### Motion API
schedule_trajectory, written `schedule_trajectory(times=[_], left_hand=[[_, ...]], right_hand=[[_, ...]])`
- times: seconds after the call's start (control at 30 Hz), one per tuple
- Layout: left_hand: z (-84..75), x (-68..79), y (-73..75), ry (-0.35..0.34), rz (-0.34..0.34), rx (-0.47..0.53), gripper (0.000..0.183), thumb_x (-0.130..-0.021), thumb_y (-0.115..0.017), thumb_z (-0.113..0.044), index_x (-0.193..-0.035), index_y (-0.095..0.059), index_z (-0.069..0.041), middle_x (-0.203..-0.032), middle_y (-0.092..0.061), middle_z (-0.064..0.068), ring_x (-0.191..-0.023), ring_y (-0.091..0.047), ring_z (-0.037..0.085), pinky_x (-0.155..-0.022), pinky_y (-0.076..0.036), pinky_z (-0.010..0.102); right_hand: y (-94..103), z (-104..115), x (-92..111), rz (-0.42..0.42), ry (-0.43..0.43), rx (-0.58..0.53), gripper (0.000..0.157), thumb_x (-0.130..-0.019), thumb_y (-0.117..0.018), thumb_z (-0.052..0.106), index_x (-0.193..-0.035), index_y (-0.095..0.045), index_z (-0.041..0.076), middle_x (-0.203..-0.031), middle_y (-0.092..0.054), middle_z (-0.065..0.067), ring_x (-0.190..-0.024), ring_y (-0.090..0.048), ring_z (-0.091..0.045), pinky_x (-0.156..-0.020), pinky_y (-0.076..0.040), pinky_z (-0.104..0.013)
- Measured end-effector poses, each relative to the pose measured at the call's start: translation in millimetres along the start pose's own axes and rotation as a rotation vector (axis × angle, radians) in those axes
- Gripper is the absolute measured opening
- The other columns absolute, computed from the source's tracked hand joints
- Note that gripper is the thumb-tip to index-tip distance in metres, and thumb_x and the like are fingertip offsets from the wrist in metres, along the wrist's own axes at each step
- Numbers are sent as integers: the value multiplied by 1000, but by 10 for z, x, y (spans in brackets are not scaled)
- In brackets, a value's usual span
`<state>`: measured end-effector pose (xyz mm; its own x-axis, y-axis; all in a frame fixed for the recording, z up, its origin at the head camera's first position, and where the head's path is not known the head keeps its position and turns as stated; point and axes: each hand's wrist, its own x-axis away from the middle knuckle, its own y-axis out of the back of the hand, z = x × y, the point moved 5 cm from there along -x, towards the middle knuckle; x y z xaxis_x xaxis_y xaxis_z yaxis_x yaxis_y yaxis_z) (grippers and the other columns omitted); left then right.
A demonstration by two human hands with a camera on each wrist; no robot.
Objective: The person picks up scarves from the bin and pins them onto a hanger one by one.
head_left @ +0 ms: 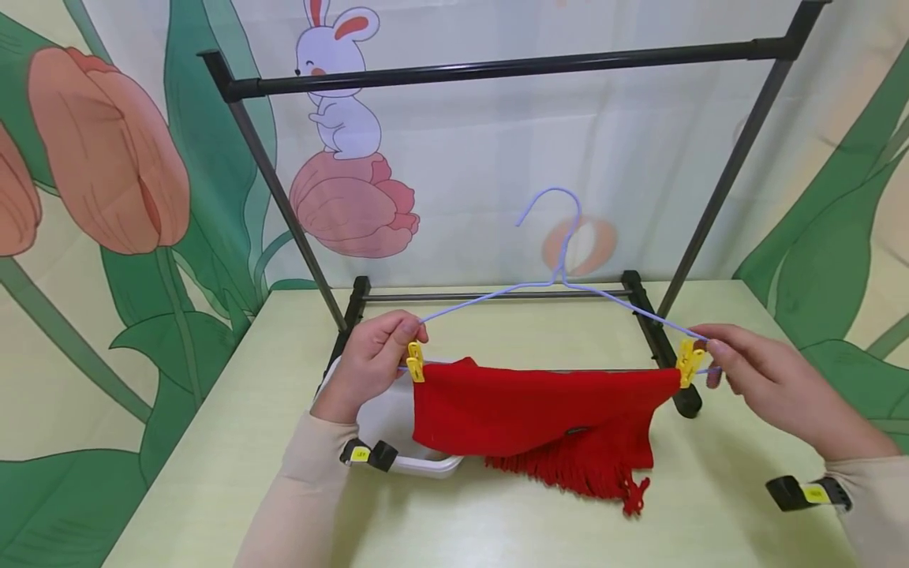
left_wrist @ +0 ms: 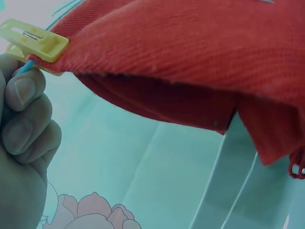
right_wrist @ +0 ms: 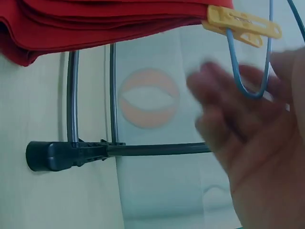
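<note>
A folded red knitted scarf [head_left: 540, 406] with a fringe along its lower edge hangs from a light-purple wire hanger [head_left: 490, 295]. Yellow clips fasten it at both ends, the left clip [head_left: 415, 362] and the right clip [head_left: 690, 362]. My left hand [head_left: 372, 359] grips the hanger's left corner, right beside the left clip. At the opposite corner my right hand [head_left: 770, 379] holds the hanger between thumb and fingers; its fingers are blurred in the right wrist view. The hanger's hook points up, unattached, in front of the backdrop. Layered folds of the scarf [right_wrist: 119, 24] show from below.
Behind the hanger stands a black metal clothes rack [head_left: 497, 67], its feet on the pale table [head_left: 213, 473]. A white plastic container [head_left: 426, 465] sits on the table, partly hidden by the scarf and left arm. A printed curtain [head_left: 461, 197] hangs at the back.
</note>
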<state>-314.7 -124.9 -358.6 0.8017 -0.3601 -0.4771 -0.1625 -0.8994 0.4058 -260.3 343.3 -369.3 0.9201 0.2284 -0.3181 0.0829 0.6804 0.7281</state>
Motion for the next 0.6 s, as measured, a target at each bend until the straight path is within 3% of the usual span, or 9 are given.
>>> schedule_trajectory(times=[0.13, 0.23, 0.4, 0.47, 0.6], left_hand=[[-45, -19, 20, -63, 14, -52, 17, -110, -55, -2, -99, -68, 2, -74, -61, 12, -58, -53, 28, -54, -49, 24], [-68, -38, 30, -106, 32, -119, 13, -108, -57, 0, -101, -68, 1, -74, -62, 10, -60, -54, 20, -56, -52, 24], [-70, -90, 40, -143, 81, -246, 10, -108, -59, -1, -108, -69, 0, -82, -68, 10, -64, -56, 11, -61, -56, 25], [-65, -117, 48, -129, 105, -279, 10, -109, -59, -5, -109, -69, -1, -84, -69, 9, -64, -57, 11, -63, -56, 25], [-53, -163, 82, -66, 147, -302, 13, -111, -57, -12, -111, -68, -5, -85, -68, 7, -68, -61, 13, -67, -59, 26]], right_hand=[[-47, -27, 5, 81, 47, -92, 34, -112, -51, 2, -145, -60, 4, -79, -68, 1, -67, -63, -14, -55, -47, -27], [-62, 10, 11, 51, 98, -101, 36, -109, -55, -3, -143, -65, 4, -88, -73, 8, -71, -66, -11, -61, -51, -23], [-87, 121, 17, -84, 135, -111, 30, -108, -55, -7, -130, -73, 3, -109, -77, 17, -93, -71, 1, -83, -53, -7], [-110, 153, 18, -146, 128, -152, 29, -109, -53, -7, -128, -73, 2, -111, -78, 15, -99, -73, 3, -91, -53, -6], [-167, 182, 25, -253, 106, -237, 25, -110, -51, -5, -125, -71, -3, -109, -79, 11, -98, -77, -2, -94, -54, -8]])
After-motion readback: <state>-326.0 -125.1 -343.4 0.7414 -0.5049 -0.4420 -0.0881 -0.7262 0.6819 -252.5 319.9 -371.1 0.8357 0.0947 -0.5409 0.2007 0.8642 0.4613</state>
